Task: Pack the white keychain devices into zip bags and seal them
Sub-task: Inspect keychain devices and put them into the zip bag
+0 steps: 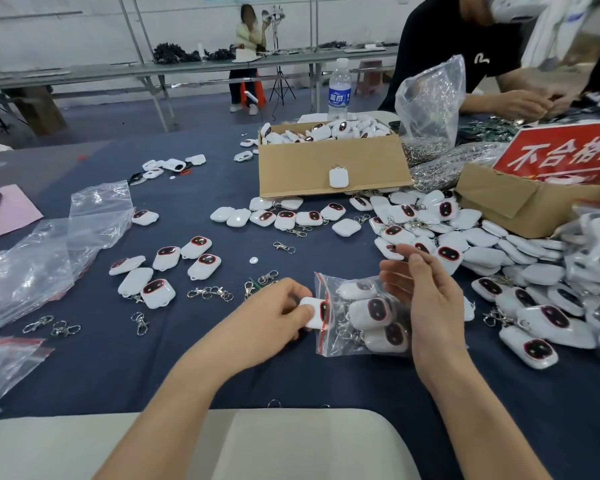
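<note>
A clear zip bag (329, 284) with a red seal strip lies on the dark blue cloth near the middle, holding several white keychain devices. My left hand (278, 311) pinches one white device (313, 315) halfway through the bag's mouth. My right hand (426, 299) hovers over the bag's right side with its fingers straight and relaxed, holding nothing. A large heap of white devices (520, 271) lies to the right, and loose ones (167, 268) are scattered to the left.
An open cardboard box (333, 168) full of devices stands behind, with a water bottle (339, 90) past it. Empty plastic bags (49, 251) lie at left, loose metal clasps (210, 292) nearby. Another person (520, 102) works at far right beside a red sign (565, 150).
</note>
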Available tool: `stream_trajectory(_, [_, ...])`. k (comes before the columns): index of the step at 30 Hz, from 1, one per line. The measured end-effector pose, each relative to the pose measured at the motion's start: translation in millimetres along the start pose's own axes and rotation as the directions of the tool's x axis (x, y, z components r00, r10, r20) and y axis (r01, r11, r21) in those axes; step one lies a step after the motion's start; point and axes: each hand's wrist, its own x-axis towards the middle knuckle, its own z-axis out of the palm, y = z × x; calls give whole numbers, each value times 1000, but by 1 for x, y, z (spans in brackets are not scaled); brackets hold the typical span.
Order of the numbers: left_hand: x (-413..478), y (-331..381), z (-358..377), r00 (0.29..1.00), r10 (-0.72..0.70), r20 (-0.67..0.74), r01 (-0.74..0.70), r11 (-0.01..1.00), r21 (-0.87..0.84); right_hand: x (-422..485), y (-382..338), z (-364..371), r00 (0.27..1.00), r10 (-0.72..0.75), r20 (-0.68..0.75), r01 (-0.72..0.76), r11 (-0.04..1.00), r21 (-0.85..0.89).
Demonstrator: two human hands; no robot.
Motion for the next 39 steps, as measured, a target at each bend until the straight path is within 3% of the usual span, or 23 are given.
stream_trajectory(5, [1,6,11,998,-33,48,40,988,-150,2,-1,-1,997,67,-45,-61,992,113])
stream_trajectory(10, [0,10,25,1000,0,-20,0,1000,-8,3,1,-1,996,79,-50,-73,992,107])
stream_trajectory(13, [1,10,28,998,1,-62,-7,996,-90,2,0,-1,995,79,-56,-72,991,116])
stream_trajectory(16, [3,11,25,999,-42,-4,40,965,-259,2,-1,-1,995,76,-61,-68,990,120])
stream_trajectory(24, [4,9,23,998,-24,55,36,974,-223,-1,-1,-1,996,70,-48,-66,995,76])
stream_trajectory(33, [2,15,19,986,-51,162,113,908,-403,-2,-4,1,996,76,-40,-73,995,74])
stream_trajectory(39, [1,17,21,976,7,217,113,836,-537,-1,-5,2,996,85,-16,-84,995,62])
